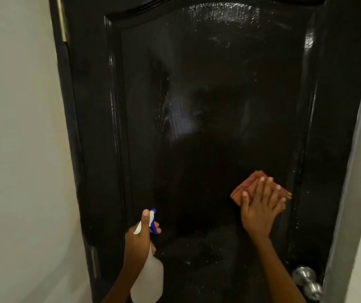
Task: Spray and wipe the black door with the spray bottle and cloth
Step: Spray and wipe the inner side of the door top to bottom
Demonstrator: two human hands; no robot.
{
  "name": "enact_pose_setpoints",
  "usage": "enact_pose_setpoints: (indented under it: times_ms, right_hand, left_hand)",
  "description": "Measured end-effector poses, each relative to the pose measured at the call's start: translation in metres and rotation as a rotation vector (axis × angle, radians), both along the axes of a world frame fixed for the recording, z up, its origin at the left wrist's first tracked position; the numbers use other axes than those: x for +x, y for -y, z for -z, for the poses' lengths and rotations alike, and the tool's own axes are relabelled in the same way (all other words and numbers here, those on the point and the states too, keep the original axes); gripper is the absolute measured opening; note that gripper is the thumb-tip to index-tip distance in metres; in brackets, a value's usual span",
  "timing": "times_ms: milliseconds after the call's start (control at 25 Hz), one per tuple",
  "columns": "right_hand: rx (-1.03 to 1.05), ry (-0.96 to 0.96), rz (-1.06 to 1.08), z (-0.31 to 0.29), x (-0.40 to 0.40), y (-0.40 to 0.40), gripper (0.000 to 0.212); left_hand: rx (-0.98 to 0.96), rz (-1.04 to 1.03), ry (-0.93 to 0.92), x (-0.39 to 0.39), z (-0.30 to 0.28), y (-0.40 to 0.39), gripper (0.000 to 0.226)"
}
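The right hand [260, 213] is pressing an orange cloth [251, 185] flat against the lower part of the black door [208, 106], fingers straight. The left hand [139, 239] is gripping the spray bottle [147, 278], fingers curled round its neck, nozzle facing the door.

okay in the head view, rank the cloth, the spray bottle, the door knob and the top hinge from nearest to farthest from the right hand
1. Cloth: directly under the right hand, pressed on the door.
2. Door knob: below and right, at the door's edge.
3. Spray bottle: to the left, held in the left hand.
4. Top hinge: far upper left.
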State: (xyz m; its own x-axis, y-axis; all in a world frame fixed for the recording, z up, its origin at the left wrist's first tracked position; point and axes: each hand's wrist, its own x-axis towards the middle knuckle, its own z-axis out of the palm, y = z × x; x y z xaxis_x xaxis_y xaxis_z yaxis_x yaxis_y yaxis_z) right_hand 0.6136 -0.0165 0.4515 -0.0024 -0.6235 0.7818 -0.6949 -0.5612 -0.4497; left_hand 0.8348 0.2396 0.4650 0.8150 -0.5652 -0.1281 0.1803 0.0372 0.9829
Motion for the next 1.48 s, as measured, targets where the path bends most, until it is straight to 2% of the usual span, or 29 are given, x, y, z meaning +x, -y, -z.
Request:
enact_pose_setpoints:
  times_ms: [80, 120, 160, 200, 240, 360, 400, 440, 480, 640, 800, 1000, 1120, 1200, 1320, 1400, 1480]
  right_hand:
    - [0.131, 0.313, 0.073, -0.018, 0.009, -0.006, 0.073]
    - [0.177, 0.381, 0.084, -0.026, 0.021, -0.016, 0.073]
    - [0.191, 0.366, 0.07, -0.031, 0.036, -0.027, 0.073]
    - [0.161, 0.25, 0.018, -0.027, 0.053, -0.035, 0.073]
    - [0.074, 0.053, -0.054, -0.015, 0.07, -0.041, 0.072]
    - [-0.41, -0.786, -0.373, 0.042, 0.086, -0.037, 0.071]
    - [-0.527, -0.978, -0.431, 0.057, 0.074, -0.028, 0.072]
    - [-0.585, -1.069, -0.431, 0.068, 0.056, -0.019, 0.073]
    - [-0.585, -1.069, -0.399, 0.076, 0.036, -0.013, 0.074]
    - [-0.274, -0.773, -0.161, 0.071, -0.058, 0.01, 0.073]
    - [0.007, -0.36, -0.021, 0.007, -0.117, 0.044, 0.079]
    - [-0.006, -0.008, 0.06, -0.077, -0.119, 0.07, 0.077]
    - [-0.058, 0.037, 0.054, -0.103, -0.117, 0.077, 0.072]
    - [-0.083, 0.008, 0.04, -0.08, -0.122, 0.084, 0.072]
    - [0.108, 0.039, -0.005, 0.016, -0.124, 0.076, 0.079]
    - [0.32, 0.148, -0.037, 0.083, -0.12, 0.057, 0.084]
    - [0.472, 0.349, -0.059, 0.116, -0.108, 0.047, 0.086]
  left_hand:
    - [-0.022, -0.025, -0.002, -0.014, 0.002, 0.004, 0.041]
    - [-0.019, -0.028, -0.009, -0.02, 0.002, 0.004, 0.041]
    - [-0.022, -0.032, -0.016, -0.024, 0.001, 0.003, 0.041]
    - [-0.027, -0.035, -0.016, -0.025, -0.001, 0.001, 0.044]
    - [-0.03, -0.056, -0.005, -0.026, -0.003, 0.0, 0.049]
    - [-0.063, -0.099, 0.087, -0.034, -0.007, -0.003, 0.062]
    - [-0.071, -0.11, 0.108, -0.038, -0.005, -0.002, 0.064]
    - [-0.074, -0.113, 0.123, -0.042, -0.004, 0.001, 0.066]
    - [-0.078, -0.105, 0.125, -0.048, -0.005, 0.005, 0.066]
    - [-0.071, -0.014, 0.119, -0.089, -0.005, 0.033, 0.065]
    - [-0.043, 0.093, 0.171, -0.131, -0.014, 0.062, 0.063]
    - [-0.046, 0.153, 0.258, -0.169, -0.025, 0.092, 0.064]
    - [-0.091, 0.15, 0.308, -0.177, -0.035, 0.11, 0.065]
    - [-0.109, 0.15, 0.303, -0.181, -0.04, 0.122, 0.065]
    - [-0.102, 0.138, 0.27, -0.188, -0.039, 0.134, 0.064]
    - [-0.088, 0.133, 0.254, -0.195, -0.032, 0.136, 0.064]
    - [-0.095, 0.127, 0.23, -0.201, -0.025, 0.138, 0.064]
